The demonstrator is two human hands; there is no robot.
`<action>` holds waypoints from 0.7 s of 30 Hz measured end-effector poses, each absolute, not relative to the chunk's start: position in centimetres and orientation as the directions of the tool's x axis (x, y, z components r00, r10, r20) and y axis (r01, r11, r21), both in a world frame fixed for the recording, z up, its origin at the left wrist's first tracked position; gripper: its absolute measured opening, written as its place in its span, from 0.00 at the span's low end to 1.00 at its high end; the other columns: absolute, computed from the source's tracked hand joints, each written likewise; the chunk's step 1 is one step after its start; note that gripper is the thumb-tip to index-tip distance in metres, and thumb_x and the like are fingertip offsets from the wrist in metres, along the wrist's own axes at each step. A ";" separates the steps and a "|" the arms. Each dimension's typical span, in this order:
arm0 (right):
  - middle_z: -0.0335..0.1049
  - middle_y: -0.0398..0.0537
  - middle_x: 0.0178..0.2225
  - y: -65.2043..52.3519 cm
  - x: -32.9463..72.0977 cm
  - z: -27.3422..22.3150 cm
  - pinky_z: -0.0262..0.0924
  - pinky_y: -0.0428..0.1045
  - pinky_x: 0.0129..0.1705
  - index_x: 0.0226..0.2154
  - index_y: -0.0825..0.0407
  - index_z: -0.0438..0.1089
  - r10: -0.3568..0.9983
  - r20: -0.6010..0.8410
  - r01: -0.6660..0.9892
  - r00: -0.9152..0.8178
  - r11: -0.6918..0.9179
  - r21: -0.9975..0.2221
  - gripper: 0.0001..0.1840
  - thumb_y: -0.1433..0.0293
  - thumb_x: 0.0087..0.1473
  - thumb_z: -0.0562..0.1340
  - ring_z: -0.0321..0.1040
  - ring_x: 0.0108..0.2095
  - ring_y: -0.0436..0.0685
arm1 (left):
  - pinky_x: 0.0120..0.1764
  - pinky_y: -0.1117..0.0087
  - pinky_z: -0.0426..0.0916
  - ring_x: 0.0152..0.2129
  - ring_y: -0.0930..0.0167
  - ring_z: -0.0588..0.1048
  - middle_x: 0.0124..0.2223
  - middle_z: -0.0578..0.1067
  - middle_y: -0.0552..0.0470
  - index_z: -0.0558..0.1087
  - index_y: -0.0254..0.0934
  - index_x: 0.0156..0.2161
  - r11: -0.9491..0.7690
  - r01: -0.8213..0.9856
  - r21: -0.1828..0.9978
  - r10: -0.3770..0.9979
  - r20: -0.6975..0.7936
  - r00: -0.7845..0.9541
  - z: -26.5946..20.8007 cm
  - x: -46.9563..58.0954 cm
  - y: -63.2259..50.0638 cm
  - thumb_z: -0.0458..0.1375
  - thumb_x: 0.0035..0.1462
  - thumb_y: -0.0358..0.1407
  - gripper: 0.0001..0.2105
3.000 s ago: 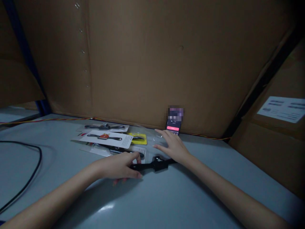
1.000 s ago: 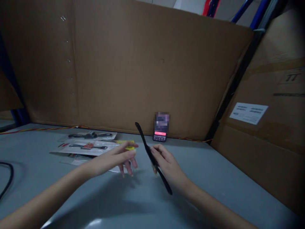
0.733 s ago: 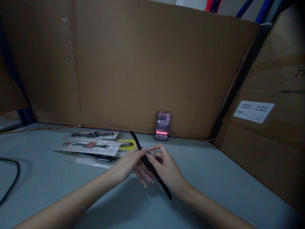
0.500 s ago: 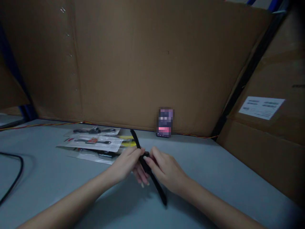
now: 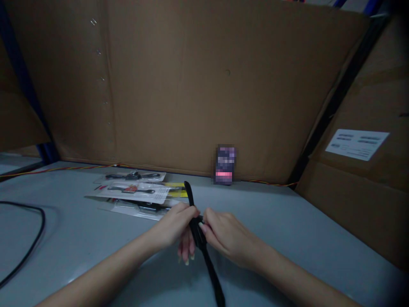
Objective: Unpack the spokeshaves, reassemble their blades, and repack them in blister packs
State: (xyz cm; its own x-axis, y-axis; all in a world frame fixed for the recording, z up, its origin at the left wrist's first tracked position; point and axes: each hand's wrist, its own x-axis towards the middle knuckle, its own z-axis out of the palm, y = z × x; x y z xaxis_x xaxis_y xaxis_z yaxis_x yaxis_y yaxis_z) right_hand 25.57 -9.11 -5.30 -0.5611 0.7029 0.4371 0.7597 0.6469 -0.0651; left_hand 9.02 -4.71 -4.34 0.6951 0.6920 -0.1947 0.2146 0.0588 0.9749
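A long black spokeshave [image 5: 198, 239], with a handle at each end and a thicker middle, is held tilted above the grey table. My left hand [image 5: 179, 224] pinches its middle between thumb and forefinger, while the other fingers hang loosely beneath. On the other side, my right hand [image 5: 228, 234] is closed at the middle part, thumb and forefinger pinching a small dark piece that the fingers mostly hide. One handle points up and away; the other reaches down toward the bottom edge of the view.
Several blister packs [image 5: 137, 194] with similar black tools lie at the back left on the table [image 5: 73, 226]. A phone [image 5: 225, 166] leans against the cardboard wall [image 5: 179, 94]. A black cable [image 5: 40, 232] curves at the left. A cardboard box [image 5: 351, 183] stands at the right.
The spokeshave has come slightly nearer and stands steeper in the view, its lower handle now at the bottom edge. Both hands keep their hold. The camera has shifted a little.
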 end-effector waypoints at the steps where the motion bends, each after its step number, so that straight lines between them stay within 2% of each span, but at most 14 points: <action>1: 0.68 0.45 0.27 -9.1 25.6 -5.2 0.49 0.47 0.26 0.32 0.52 0.58 0.675 0.434 0.741 -0.597 0.671 -0.025 0.07 0.70 0.60 0.48 0.64 0.26 0.52 | 0.08 0.77 0.59 0.06 0.72 0.67 0.12 0.69 0.47 0.63 0.33 0.16 0.067 0.245 0.967 0.687 -0.223 0.691 -4.3 8.9 -4.6 0.42 0.53 0.40 0.20; 4: 0.70 0.46 0.29 -8.5 26.1 -4.9 0.52 0.47 0.28 0.34 0.52 0.61 0.586 0.433 0.669 -0.685 0.741 0.056 0.07 0.70 0.60 0.50 0.67 0.28 0.52 | 0.07 0.78 0.56 0.05 0.73 0.65 0.11 0.68 0.47 0.64 0.32 0.15 0.079 0.285 0.955 0.681 -0.260 0.684 -4.1 8.7 -4.2 0.41 0.52 0.40 0.21; 8: 0.72 0.45 0.31 -7.3 27.3 -4.4 0.56 0.48 0.32 0.40 0.50 0.64 0.555 0.505 0.663 -0.661 0.747 0.048 0.07 0.70 0.58 0.53 0.68 0.31 0.53 | 0.08 0.78 0.57 0.06 0.73 0.66 0.12 0.69 0.46 0.66 0.31 0.17 0.102 0.213 0.972 0.688 -0.224 0.690 -3.8 8.5 -3.8 0.43 0.52 0.42 0.21; 12: 0.70 0.46 0.31 -7.2 27.9 -4.3 0.56 0.48 0.35 0.37 0.52 0.64 0.587 0.613 0.710 -0.529 0.702 -0.059 0.07 0.70 0.59 0.52 0.66 0.32 0.52 | 0.11 0.75 0.60 0.08 0.71 0.69 0.14 0.71 0.42 0.66 0.31 0.16 0.113 0.151 0.982 0.705 -0.187 0.684 -4.1 8.5 -3.5 0.45 0.53 0.46 0.24; 15: 0.67 0.44 0.27 -7.9 27.2 -4.2 0.54 0.47 0.32 0.32 0.53 0.64 0.669 0.592 0.747 -0.450 0.645 -0.160 0.08 0.67 0.59 0.53 0.64 0.29 0.51 | 0.13 0.73 0.63 0.10 0.68 0.72 0.16 0.73 0.41 0.66 0.31 0.19 0.143 0.135 0.981 0.711 -0.196 0.675 -4.1 8.9 -3.7 0.45 0.54 0.45 0.22; 18: 0.64 0.42 0.24 -8.6 26.1 -4.4 0.51 0.47 0.28 0.26 0.52 0.62 0.744 0.528 0.818 -0.410 0.556 -0.148 0.15 0.59 0.57 0.54 0.61 0.26 0.51 | 0.15 0.71 0.65 0.12 0.67 0.73 0.17 0.74 0.42 0.66 0.31 0.23 0.157 0.118 0.981 0.730 -0.195 0.655 -3.9 9.3 -4.3 0.46 0.54 0.44 0.18; 21: 0.65 0.44 0.25 -8.6 25.8 -4.5 0.51 0.47 0.30 0.27 0.52 0.63 0.750 0.513 0.839 -0.417 0.535 -0.099 0.15 0.61 0.59 0.52 0.62 0.28 0.52 | 0.16 0.70 0.66 0.13 0.66 0.74 0.18 0.74 0.43 0.65 0.31 0.26 0.175 0.101 0.979 0.737 -0.198 0.646 -3.9 9.5 -4.4 0.47 0.53 0.45 0.17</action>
